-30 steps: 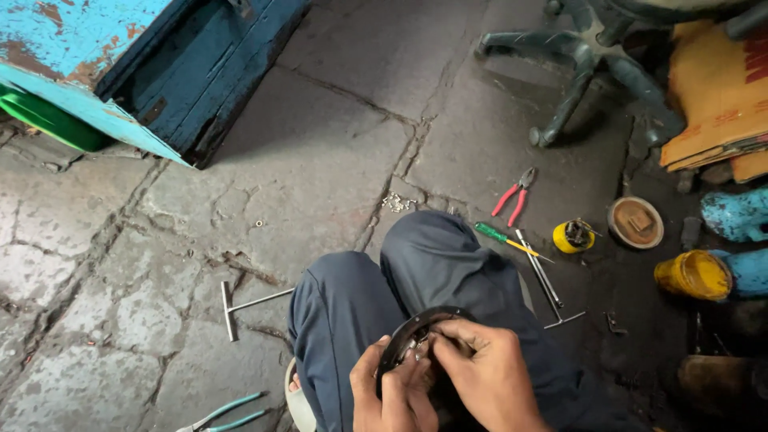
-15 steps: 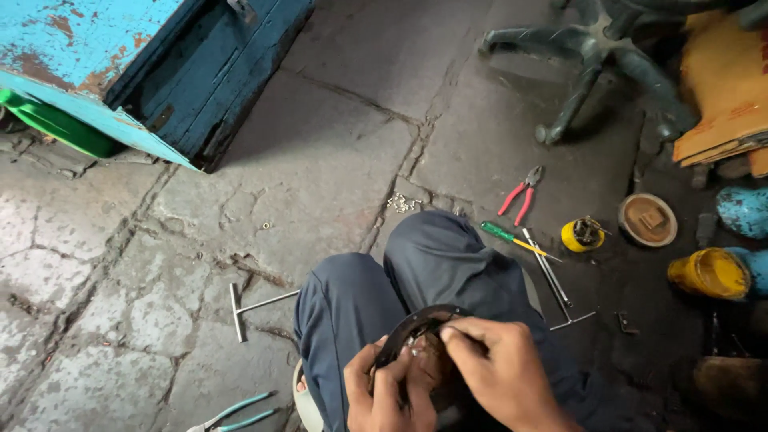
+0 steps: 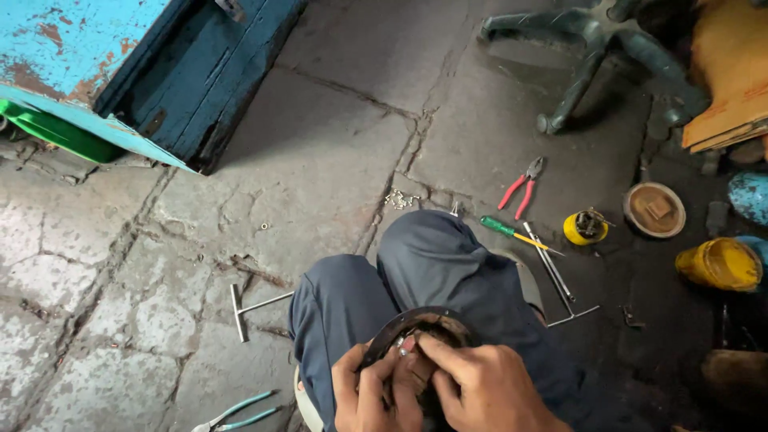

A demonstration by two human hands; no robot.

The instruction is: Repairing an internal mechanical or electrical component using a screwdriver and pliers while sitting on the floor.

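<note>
On the lap, both hands [image 3: 432, 388] (fingers curled) hold a dark round part [image 3: 416, 324].

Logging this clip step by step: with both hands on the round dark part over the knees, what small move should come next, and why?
Probably keep the left hand steadying the round dark part while the right hand seats the small piece at its fingertips into the centre. Both hands already meet there, and every tool, such as the red pliers and green screwdriver, lies apart on the floor.

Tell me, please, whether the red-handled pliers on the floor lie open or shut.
Open: the red-handled pliers lie flat on the stone floor with their two handles spread apart; the jaw tips are too small to judge.
</note>
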